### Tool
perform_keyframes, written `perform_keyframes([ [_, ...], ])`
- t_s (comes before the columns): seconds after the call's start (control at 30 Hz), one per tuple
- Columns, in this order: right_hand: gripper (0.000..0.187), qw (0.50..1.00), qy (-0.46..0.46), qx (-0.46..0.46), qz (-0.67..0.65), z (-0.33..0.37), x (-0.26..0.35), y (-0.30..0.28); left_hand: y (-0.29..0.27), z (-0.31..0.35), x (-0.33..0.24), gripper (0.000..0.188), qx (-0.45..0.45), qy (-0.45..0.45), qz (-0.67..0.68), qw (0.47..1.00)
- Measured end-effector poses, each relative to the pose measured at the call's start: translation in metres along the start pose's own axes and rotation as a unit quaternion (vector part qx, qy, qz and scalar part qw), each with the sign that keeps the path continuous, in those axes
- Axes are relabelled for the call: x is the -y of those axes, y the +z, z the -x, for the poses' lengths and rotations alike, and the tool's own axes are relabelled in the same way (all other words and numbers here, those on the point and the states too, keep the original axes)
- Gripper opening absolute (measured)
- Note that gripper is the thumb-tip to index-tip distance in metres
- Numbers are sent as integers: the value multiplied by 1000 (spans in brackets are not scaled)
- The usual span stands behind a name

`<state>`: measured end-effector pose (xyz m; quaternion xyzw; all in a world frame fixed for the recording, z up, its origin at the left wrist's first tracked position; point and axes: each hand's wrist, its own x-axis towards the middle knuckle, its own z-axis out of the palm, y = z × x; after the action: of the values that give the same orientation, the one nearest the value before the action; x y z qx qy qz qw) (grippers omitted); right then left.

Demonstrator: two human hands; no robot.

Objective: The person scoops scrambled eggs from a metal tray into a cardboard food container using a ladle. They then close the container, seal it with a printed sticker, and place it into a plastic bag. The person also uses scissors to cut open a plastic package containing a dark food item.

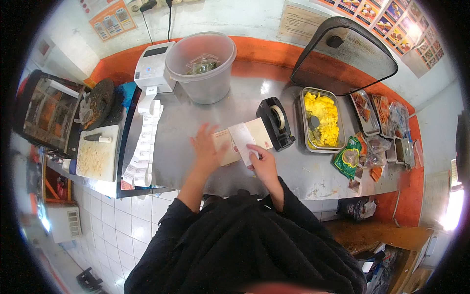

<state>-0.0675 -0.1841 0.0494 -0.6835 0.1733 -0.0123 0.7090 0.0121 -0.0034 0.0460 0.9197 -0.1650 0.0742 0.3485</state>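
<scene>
I pinch 1 slip [240, 136] in my right hand [262, 160], against 1 cream box [259, 130] | my left hand [203, 147]: open, blurred | 1 tape dispenser [283, 140] beside box.

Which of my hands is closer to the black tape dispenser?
Right. Your right hand is this side of the tape dispenser; your left hand is farther off, to its left.

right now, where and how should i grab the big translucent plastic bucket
The big translucent plastic bucket is probably best hooked by its protruding rim, on the right, from above. The white boxy printer crowds its left side, while the right is unobstructed; the wall looks to narrow downward, so a lower hold might slip.
</scene>
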Motion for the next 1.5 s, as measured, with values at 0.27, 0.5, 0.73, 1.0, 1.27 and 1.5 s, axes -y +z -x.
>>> perform_keyframes([
  [0.27,48,852,-288,-196,392,-59,20,-81,10,4,-24,49,111,-23,-133,985],
  [0.5,53,965,-7,11,261,-132,8,-127,13,3,-29,55,126,-30,-118,985],
  [0.73,29,988,79,-30,129,-54,-1,-151,9,3,-27,58,135,-54,-116,983],
  [1.0,20,945,68,-37,319,-74,-44,-174,7,-1,-31,69,147,-49,-141,978],
  [1.27,29,796,-120,461,373,-114,58,3,8,-1,-34,77,161,-40,-127,978],
  [1.5,48,672,-145,363,629,-115,65,20,1,3,-30,78,139,-45,-115,983],
])
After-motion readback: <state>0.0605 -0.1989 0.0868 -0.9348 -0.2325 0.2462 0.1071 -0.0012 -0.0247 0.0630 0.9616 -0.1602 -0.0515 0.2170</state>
